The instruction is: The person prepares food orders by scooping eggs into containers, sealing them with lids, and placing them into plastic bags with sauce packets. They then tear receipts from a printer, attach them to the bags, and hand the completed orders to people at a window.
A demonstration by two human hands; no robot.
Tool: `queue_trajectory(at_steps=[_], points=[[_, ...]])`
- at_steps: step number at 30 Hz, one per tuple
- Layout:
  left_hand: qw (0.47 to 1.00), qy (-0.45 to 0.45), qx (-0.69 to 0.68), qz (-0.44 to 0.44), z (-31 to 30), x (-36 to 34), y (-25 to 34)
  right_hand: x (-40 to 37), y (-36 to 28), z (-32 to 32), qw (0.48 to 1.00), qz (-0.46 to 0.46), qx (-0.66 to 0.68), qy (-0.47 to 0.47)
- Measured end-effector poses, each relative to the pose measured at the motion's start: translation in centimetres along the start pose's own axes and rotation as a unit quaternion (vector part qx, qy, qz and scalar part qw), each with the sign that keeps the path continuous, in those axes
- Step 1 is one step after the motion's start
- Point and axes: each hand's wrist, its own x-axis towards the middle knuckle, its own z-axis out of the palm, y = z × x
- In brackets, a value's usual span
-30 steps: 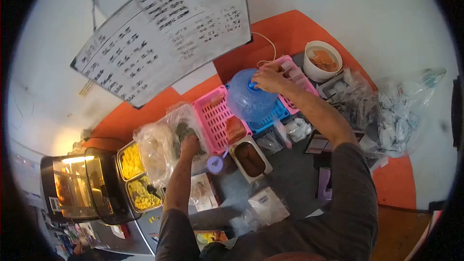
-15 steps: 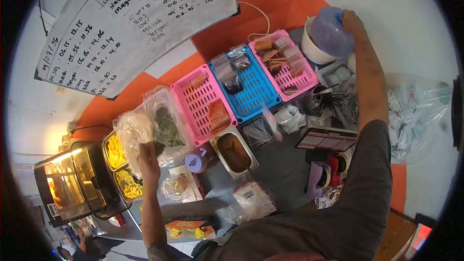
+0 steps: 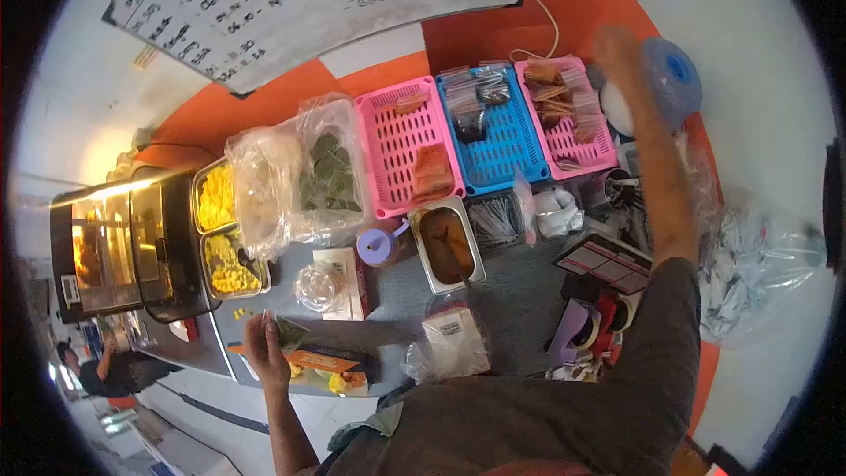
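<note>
In the head view, the left hand (image 3: 264,344) hung over the near edge of the counter (image 3: 520,322), toward its left end, thumb and fingers pinched together on a dark green leaf (image 3: 293,333). The leaf stuck out to the right of the hand, just above the orange flap of a box (image 3: 326,360) lying at that near edge with yellow food showing in it. The right arm (image 3: 663,185) reached across to the back edge near the right end, where the right hand (image 3: 619,51) was a blur by a white tub (image 3: 614,106); I could not tell whether its fingers were apart or closed on anything. A blue cover (image 3: 674,88) showed just beyond that hand, near the back right corner.

Along the back edge, left to right, ran a tray of leaves (image 3: 330,181), a pink basket (image 3: 377,198), a blue basket (image 3: 509,145) and a second pink basket (image 3: 577,157). A pan (image 3: 477,251) of brown sauce sat in front of the first pink basket, a lilac jug (image 3: 377,247) just left of it. Nearer the left end, yellow trays of food (image 3: 216,198) stood beside a lit cabinet (image 3: 132,247)
</note>
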Motion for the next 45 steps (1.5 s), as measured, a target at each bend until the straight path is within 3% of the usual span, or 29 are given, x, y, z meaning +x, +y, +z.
queue_trajectory(at_steps=[2, 4, 6, 8, 10, 12, 14, 16, 17, 18, 20, 21, 23, 26, 28, 29, 30, 31, 32, 33, 34, 35, 37, 39, 40, 42, 43, 44, 45], points=[[1.0, 0.01, -0.019, -0.013, -0.4, -1.4, -1.8, 0.4, -6.5, 5.8, 0.952, -0.091, 0.268, -0.114], [0.998, 0.028, -0.05, -0.013, -0.3, -2.5, -1.8, 0.3, -12.0, 9.8, 0.984, -0.069, 0.108, -0.122], [0.998, 0.031, -0.043, -0.016, -1.3, -3.6, -2.4, 0.4, -14.1, 17.8, 0.944, 0.094, 0.275, -0.158], [0.998, 0.038, -0.032, -0.023, -2.4, -4.7, -2.1, -1.1, -17.0, 17.1, 0.922, 0.182, 0.292, -0.175], [0.997, 0.063, -0.034, -0.031, -4.2, -6.0, -2.8, -2.5, -19.1, 21.1, 0.916, 0.268, 0.297, 0.026], [0.993, 0.097, -0.024, -0.06, -6.0, -8.0, -4.0, -2.7, -18.9, 21.6, 0.942, 0.196, 0.27, -0.025], [0.989, 0.131, -0.035, -0.065, -7.1, -8.9, -5.3, -3.0, -18.8, 22.3, 0.946, 0.205, 0.23, 0.104], [0.986, 0.14, -0.041, -0.087, -9.1, -11.0, -7.3, -2.7, -17.0, 20.5, 0.99, 0.08, 0.079, 0.088], [0.981, 0.17, -0.039, -0.086, -9.1, -11.5, -7.2, -3.6, -17.4, 15.7, 0.945, 0.036, 0.287, 0.152], [0.975, 0.181, -0.048, -0.118, -9.8, -13.0, -8.6, -3.0, -16.8, 15.2, 0.959, -0.03, 0.155, 0.236], [0.972, 0.146, -0.058, -0.174, -10.2, -14.7, -10.2, -2.5, -14.0, 13.4, 0.959, 0.031, 0.269, 0.085], [0.971, 0.087, -0.045, -0.218, -10.1, -15.7, -12.9, -4.7, -16.7, 7.5, 0.982, 0.011, 0.17, 0.085], [0.963, 0.031, -0.034, -0.266, -7.4, -17.0, -15.0, -6.2, -15.1, 6.2, 0.919, -0.098, 0.314, 0.218], [0.974, -0.039, 0.116, -0.189, -4.0, -17.3, -18.9, -16.9, -23.9, -6.7, 0.913, -0.031, 0.376, 0.154], [0.958, 0.133, 0.252, 0.011, -4.4, -15.9, -19.0, -23.0, -28.5, -11.4, 0.891, -0.051, 0.441, 0.096], [0.96, 0.134, 0.243, 0.017, -5.5, -15.5, -18.5, -26.3, -30.8, -13.1, 0.888, -0.048, 0.457, 0.028], [0.995, 0.073, 0.07, -0.011, -7.0, -15.1, -17.5, -29.3, -32.7, -13.7, 0.854, -0.145, 0.497, -0.055], [0.994, 0.008, -0.103, -0.039, -8.7, -14.9, -16.4, -33.0, -38.3, -16.3, 0.795, -0.112, 0.57, -0.173], [0.984, -0.057, -0.17, 0.021, -10.2, -14.4, -15.2, -35.9, -42.7, -16.5, 0.701, -0.178, 0.65, -0.235], [0.983, -0.057, -0.175, 0.027, -11.3, -14.5, -14.6, -38.5, -47.1, -18.4, 0.71, -0.138, 0.6, -0.342], [0.952, -0.132, -0.273, -0.033, -12.4, -14.7, -14.1, -41.0, -50.3, -15.3, 0.728, -0.234, 0.568, -0.305], [0.903, -0.206, -0.366, -0.091, -13.4, -15.1, -14.3, -43.5, -53.9, -13.9, 0.698, -0.215, 0.592, -0.34], [0.918, -0.208, -0.333, -0.051, -14.8, -14.4, -18.5, -46.9, -59.7, -13.1, 0.691, -0.148, 0.607, -0.364], [0.919, -0.114, -0.334, -0.177, -16.1, -13.5, -23.9, -48.9, -63.0, -10.0, 0.711, -0.144, 0.603, -0.333], [0.919, -0.117, -0.336, -0.17, -16.7, -12.4, -25.6, -49.6, -64.4, -8.3, 0.717, -0.115, 0.614, -0.311], [0.941, -0.113, -0.262, -0.179, -17.6, -10.4, -28.5, -49.8, -67.0, -5.9, 0.723, -0.087, 0.623, -0.287], [0.941, -0.114, -0.263, -0.178, -17.0, -9.8, -29.8, -49.5, -68.2, -4.9, 0.658, -0.024, 0.683, -0.317], [0.99, 0.003, -0.044, -0.137, -15.9, -9.1, -30.9, -49.6, -69.2, -4.0, 0.582, 0.041, 0.736, -0.343], [0.973, 0.119, 0.178, -0.085, -15.5, -9.0, -31.9, -50.0, -69.3, -2.5, 0.581, 0.042, 0.737, -0.342]])
